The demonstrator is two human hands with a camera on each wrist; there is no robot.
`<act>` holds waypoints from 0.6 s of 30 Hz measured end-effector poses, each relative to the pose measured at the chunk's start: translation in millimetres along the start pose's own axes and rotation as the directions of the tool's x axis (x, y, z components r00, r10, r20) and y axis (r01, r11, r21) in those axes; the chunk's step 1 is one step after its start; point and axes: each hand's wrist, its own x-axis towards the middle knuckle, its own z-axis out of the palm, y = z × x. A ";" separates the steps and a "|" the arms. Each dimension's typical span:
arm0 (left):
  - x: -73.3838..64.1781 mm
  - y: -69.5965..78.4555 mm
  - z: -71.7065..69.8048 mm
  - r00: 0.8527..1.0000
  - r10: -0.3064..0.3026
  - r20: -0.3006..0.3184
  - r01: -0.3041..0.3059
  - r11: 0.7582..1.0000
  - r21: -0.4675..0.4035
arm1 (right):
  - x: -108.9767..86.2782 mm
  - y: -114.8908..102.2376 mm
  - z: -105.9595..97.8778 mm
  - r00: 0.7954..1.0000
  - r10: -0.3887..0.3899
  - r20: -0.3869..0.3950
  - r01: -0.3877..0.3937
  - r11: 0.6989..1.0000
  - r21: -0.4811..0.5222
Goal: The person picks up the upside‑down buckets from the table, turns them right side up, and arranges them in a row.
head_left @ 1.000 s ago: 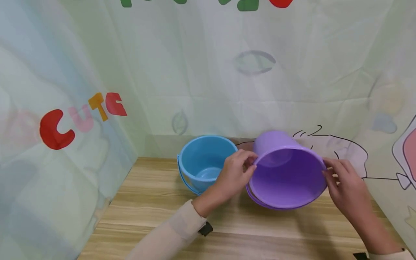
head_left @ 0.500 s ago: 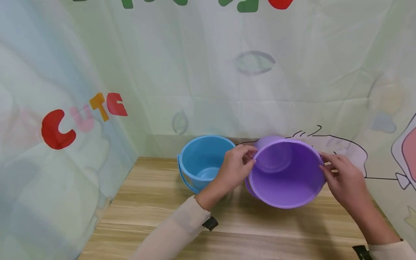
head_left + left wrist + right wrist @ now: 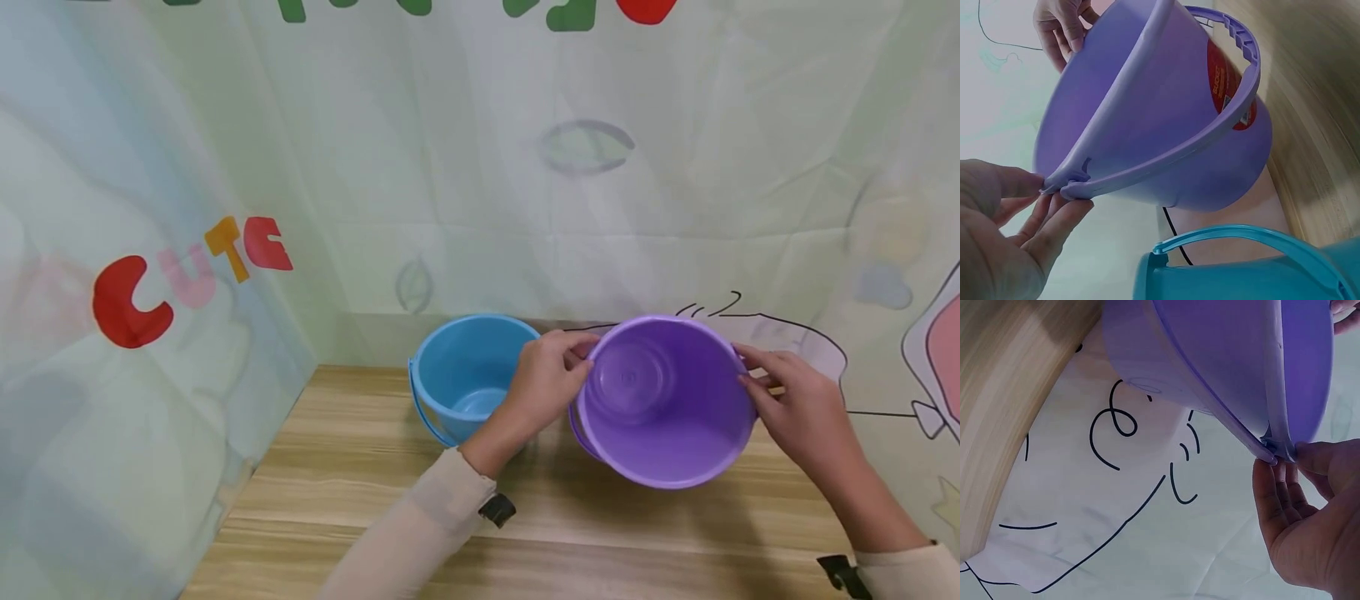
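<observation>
A purple bucket [image 3: 675, 417] is held tilted, its mouth turned toward me in the head view. My left hand [image 3: 543, 379] pinches its left rim, right by the handle joint, as the left wrist view shows. On the opposite side my right hand [image 3: 802, 408] pinches the rim near the other handle joint. The bucket's purple handle [image 3: 1175, 153] hangs down along its outer wall, beside a red label [image 3: 1225, 81]. Behind my left hand stands a blue bucket [image 3: 457, 367], upright on the wooden table, its right part hidden by that hand.
The wooden table [image 3: 337, 517] backs onto a printed cloth [image 3: 465, 167] with cartoon shapes. Another cloth side with red and orange letters [image 3: 135, 304] rises at the left. The blue bucket's handle [image 3: 429, 421] hangs at its left front.
The purple bucket has tipped so its mouth faces me more and its inner bottom shows. Both hands keep their hold on the rim. The blue bucket stays in place.
</observation>
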 end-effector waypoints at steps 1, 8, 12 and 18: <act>0.9 0.3 0.0 1.000 -0.004 0.004 0.004 1.000 0.009 | 0.7 -0.1 -0.9 1.000 0.010 0.012 -0.010 1.000 -0.004; 10.1 -0.2 -0.1 0.998 -0.044 0.048 0.043 0.999 0.006 | 6.7 0.6 -5.1 0.993 0.067 0.092 -0.065 0.998 -0.026; 16.5 0.0 -0.8 0.993 -0.090 0.078 0.090 0.996 0.015 | 12.1 3.6 -5.7 0.987 0.089 0.134 -0.085 0.996 -0.036; 25.2 -0.6 1.1 0.984 -0.142 0.108 0.138 0.989 0.042 | 18.9 8.8 -5.4 0.967 0.128 0.221 -0.124 0.992 -0.031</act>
